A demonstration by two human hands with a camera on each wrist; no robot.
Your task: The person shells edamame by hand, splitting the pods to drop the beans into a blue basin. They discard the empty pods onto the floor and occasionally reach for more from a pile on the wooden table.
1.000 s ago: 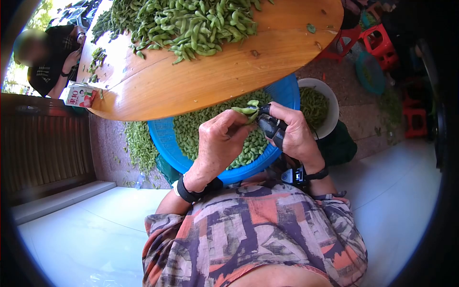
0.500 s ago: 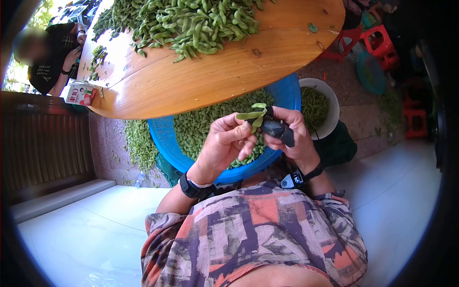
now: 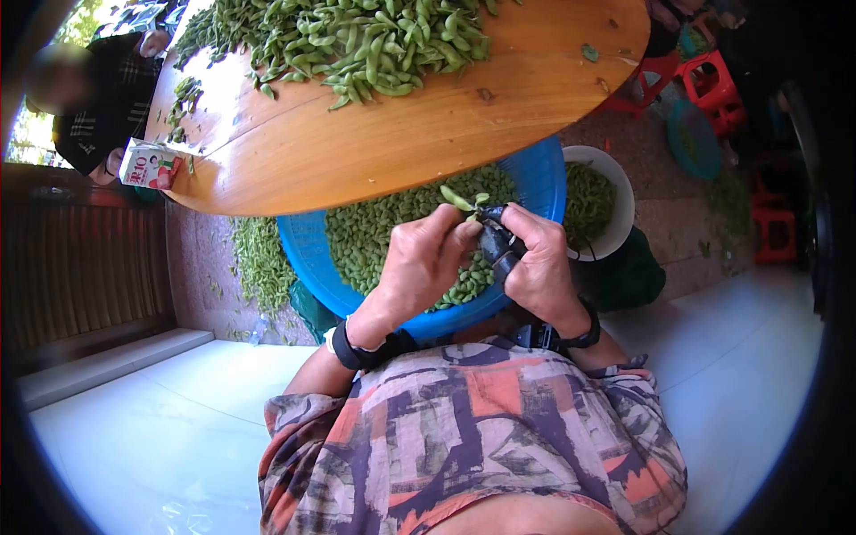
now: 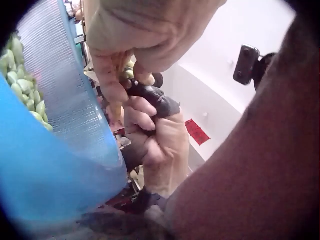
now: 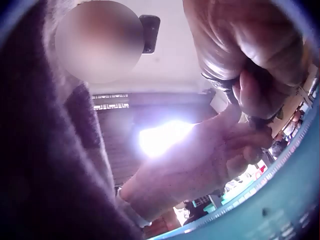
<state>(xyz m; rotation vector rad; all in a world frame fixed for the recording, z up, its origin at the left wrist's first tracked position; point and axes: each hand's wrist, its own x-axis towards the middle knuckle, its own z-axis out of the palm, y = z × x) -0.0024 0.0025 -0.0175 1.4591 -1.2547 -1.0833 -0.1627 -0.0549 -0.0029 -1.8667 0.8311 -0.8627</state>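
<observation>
Over the tub, my left hand [image 3: 417, 267] pinches a green soybean pod [image 3: 456, 198] between thumb and forefinger, one end pointing up and left. My right hand [image 3: 542, 260] meets it from the other side, its thumb and fingertips gripping the pod's near end. Black covers [image 3: 499, 248] wrap several right-hand digits. Below both hands, the blue tub [image 3: 308, 267] holds many green beans [image 3: 352, 245]. In the left wrist view the fingertips of both hands come together, and the pod is mostly hidden behind them. My left hand [image 5: 200, 155] also shows in the right wrist view.
A wooden table [image 3: 401, 147] overhangs the tub's far side, bearing a heap of pods [image 3: 357, 45] and a drink carton [image 3: 147, 167]. At right stand a white bucket [image 3: 624, 209] and red stools [image 3: 713, 85]. Pods [image 3: 261, 259] lie on the floor at left. Another person sits far left.
The pod has turned between my hands, its free end now up and left. My left hand has rolled over, back upward, and the fingertips have drawn closer. The person at far left has shifted.
</observation>
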